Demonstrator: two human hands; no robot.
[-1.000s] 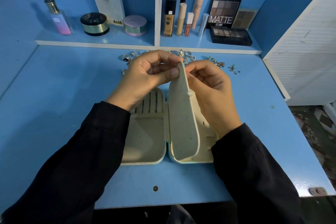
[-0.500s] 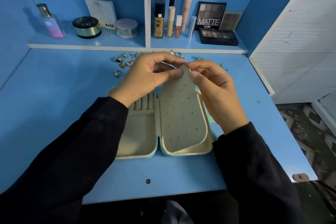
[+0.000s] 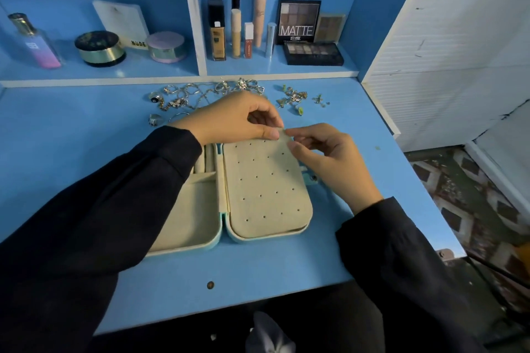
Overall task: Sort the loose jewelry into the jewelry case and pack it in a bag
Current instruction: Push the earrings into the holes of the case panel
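Fingers (image 3: pixel 269 133) of the left hand (image 3: pixel 238 120) and right hand (image 3: pixel 329 157) pinch the flap (image 3: pixel 263 186) of the jewelry case (image 3: pixel 200 209), centre frame on the table (image 3: pixel 71 129); loose jewelry (image 3: pixel 200 94) just above could be swept off by a sleeve (image 3: pixel 129 195).

The open jewelry case (image 3: pixel 200 218) lies on the blue desk (image 3: pixel 71 129), and its cream flap (image 3: pixel 266 189) with small holes lies flat over the right half. The left hand (image 3: pixel 232 120) and the right hand (image 3: pixel 329 160) both pinch the far edge of the flap. Behind the hands, the loose jewelry (image 3: pixel 186 96) is spread near the shelf (image 3: pixel 86 82).
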